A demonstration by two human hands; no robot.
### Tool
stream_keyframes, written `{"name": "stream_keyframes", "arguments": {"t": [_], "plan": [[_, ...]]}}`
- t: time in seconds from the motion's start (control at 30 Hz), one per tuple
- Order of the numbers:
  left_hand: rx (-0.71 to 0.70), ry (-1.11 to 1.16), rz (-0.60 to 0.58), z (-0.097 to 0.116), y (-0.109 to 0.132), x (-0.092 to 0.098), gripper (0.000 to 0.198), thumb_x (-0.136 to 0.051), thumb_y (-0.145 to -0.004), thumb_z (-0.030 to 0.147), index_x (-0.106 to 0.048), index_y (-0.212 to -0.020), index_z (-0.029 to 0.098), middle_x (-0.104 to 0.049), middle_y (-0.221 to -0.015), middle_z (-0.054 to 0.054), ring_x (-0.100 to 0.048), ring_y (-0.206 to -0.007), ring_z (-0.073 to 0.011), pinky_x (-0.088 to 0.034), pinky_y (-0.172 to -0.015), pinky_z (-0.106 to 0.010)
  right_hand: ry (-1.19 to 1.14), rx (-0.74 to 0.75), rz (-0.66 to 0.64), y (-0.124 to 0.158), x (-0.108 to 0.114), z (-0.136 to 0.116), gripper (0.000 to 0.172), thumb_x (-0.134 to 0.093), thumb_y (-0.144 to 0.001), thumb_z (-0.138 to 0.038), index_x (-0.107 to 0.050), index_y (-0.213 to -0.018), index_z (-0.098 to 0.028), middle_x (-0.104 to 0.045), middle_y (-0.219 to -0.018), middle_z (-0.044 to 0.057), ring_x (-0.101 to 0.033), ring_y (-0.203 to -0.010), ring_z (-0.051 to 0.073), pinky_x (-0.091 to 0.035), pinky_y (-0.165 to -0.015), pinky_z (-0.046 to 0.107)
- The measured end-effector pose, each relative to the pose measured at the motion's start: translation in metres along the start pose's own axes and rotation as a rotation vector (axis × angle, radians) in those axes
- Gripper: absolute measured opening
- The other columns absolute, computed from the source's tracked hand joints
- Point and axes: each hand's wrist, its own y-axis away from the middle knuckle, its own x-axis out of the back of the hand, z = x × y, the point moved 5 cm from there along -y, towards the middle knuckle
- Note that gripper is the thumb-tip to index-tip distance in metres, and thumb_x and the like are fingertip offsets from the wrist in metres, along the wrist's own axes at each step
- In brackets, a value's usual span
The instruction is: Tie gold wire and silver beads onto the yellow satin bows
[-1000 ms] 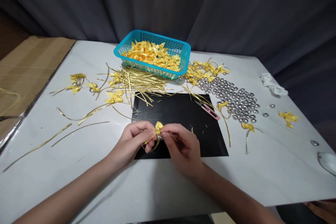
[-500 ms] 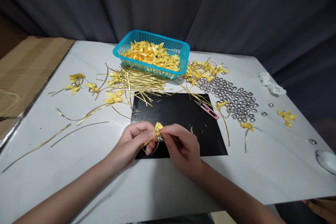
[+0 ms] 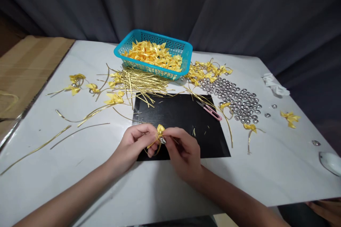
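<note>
Together, the left hand (image 3: pixel 135 144) and right hand (image 3: pixel 182 150) pinch one yellow bow (image 3: pixel 160 129) over the near edge of the black mat (image 3: pixel 186 120), fingertips closed on it. A small silver bell (image 3: pixel 162 140), seemingly, hangs under the bow. Beyond the mat sits the blue basket (image 3: pixel 186 50).

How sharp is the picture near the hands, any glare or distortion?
Head view: the yellow bow pinched by the left hand and right hand looks slightly soft; the white table has soft sheen, no harsh glare; its edges look bowed by wide-lens distortion.
</note>
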Motion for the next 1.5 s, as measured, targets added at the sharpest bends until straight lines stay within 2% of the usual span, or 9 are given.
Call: {"name": "stream_keyframes", "arguments": {"t": [0.17,0.3,0.37,0.5,0.6,1.0,1.33,1.5], "plan": [[0.009,-0.006,0.013,0.0,-0.002,0.0,0.026,-0.066,-0.073,0.036,-0.059,-0.057,0.016,-0.048,-0.044,0.004,-0.04,-0.042,-0.0075,-0.035,-0.045,-0.02,-0.115,-0.127,-0.017,0.006,-0.006,0.01,0.01,-0.048,-0.087,-0.018,-0.057,-0.084,-0.017,-0.06,-0.068,0.001,-0.055,-0.057,0.008,-0.045,-0.052,0.019],[0.023,0.045,0.003,-0.001,-0.002,-0.001,0.025,-0.065,-0.073,0.034,-0.06,-0.057,0.016,-0.048,-0.043,0.004,-0.042,-0.042,-0.0075,-0.035,-0.046,-0.02,-0.183,-0.18,-0.03,0.01,-0.008,0.015,0.008,-0.048,-0.089,-0.022,-0.055,-0.086,-0.018,-0.061,-0.071,0.002,-0.057,-0.061,0.009,-0.047,-0.056,0.022],[0.029,0.066,-0.005,-0.001,-0.001,-0.002,0.024,-0.065,-0.073,0.033,-0.06,-0.057,0.016,-0.048,-0.042,0.005,-0.042,-0.042,-0.0072,-0.035,-0.046,-0.019,-0.161,-0.156,-0.03,0.009,-0.006,0.015,0.008,-0.049,-0.088,-0.02,-0.056,-0.087,-0.018,-0.062,-0.073,0.002,-0.058,-0.063,0.01,-0.048,-0.058,0.022],[0.034,0.095,-0.016,-0.001,-0.001,-0.002,0.024,-0.066,-0.073,0.032,-0.06,-0.057,0.016,-0.049,-0.043,0.005,-0.041,-0.041,-0.0067,-0.033,-0.045,-0.019,-0.044,0.049,-0.04,0.002,-0.001,0.005,0.013,-0.048,-0.086,-0.01,-0.057,-0.086,-0.019,-0.06,-0.072,0.0,-0.054,-0.062,0.008,-0.045,-0.058,0.02],[0.025,0.11,-0.017,0.002,-0.001,-0.003,0.026,-0.066,-0.073,0.034,-0.06,-0.056,0.015,-0.049,-0.043,0.005,-0.041,-0.041,-0.0063,-0.033,-0.045,-0.018,0.016,0.126,-0.048,-0.001,0.001,0.001,0.017,-0.047,-0.086,-0.006,-0.057,-0.089,-0.019,-0.062,-0.075,0.001,-0.053,-0.063,0.008,-0.045,-0.059,0.019],[0.02,0.129,-0.032,0.003,-0.003,-0.003,0.027,-0.07,-0.069,0.035,-0.059,-0.055,0.014,-0.052,-0.041,0.005,-0.043,-0.04,-0.0058,-0.034,-0.043,-0.016,0.065,0.108,-0.032,0.002,0.001,-0.001,0.015,-0.048,-0.085,-0.006,-0.057,-0.09,-0.018,-0.062,-0.075,0.001,-0.055,-0.063,0.008,-0.045,-0.058,0.018],[0.032,0.174,-0.09,0.0,-0.003,-0.003,0.03,-0.069,-0.07,0.037,-0.058,-0.055,0.014,-0.054,-0.043,0.003,-0.045,-0.04,-0.0063,-0.036,-0.045,-0.016,0.121,0.083,-0.007,0.002,0.003,-0.011,0.013,-0.047,-0.084,-0.007,-0.055,-0.089,-0.016,-0.057,-0.063,-0.001,-0.05,-0.05,0.006,-0.04,-0.047,0.016],[0.039,0.176,-0.074,-0.001,-0.004,-0.002,0.027,-0.071,-0.07,0.036,-0.061,-0.057,0.014,-0.054,-0.042,0.004,-0.046,-0.04,-0.006,-0.037,-0.044,-0.015,0.19,0.12,-0.004,0.001,0.004,-0.015,0.014,-0.048,-0.083,-0.005,-0.055,-0.087,-0.017,-0.06,-0.068,0.0,-0.05,-0.051,0.005,-0.039,-0.047,0.015]]}}
